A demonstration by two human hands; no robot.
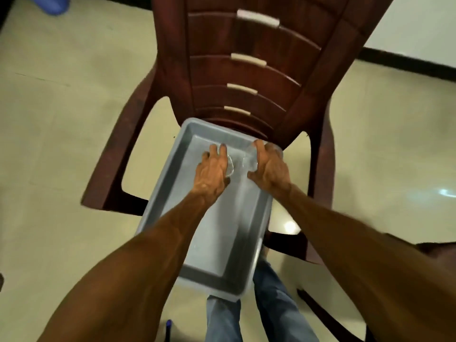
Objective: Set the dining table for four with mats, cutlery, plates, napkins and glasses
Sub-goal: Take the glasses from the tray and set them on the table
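Note:
A grey plastic tub (222, 245) sits on the seat of a brown plastic chair (259, 77). Both my hands reach into its far end. My left hand (213, 169) curls over a clear glass (230, 166) lying at the tub's bottom. My right hand (270, 166) grips a second clear glass (248, 160) near the tub's far right corner. The two glasses lie side by side, blurred and partly hidden by my fingers. The rest of the tub's inside shows nothing else.
The chair's armrests (116, 154) flank the tub on both sides. A pale tiled floor (61, 107) surrounds the chair. My jeans-clad legs (269, 304) stand just in front of the tub. A dark object edge shows at the right (434, 248).

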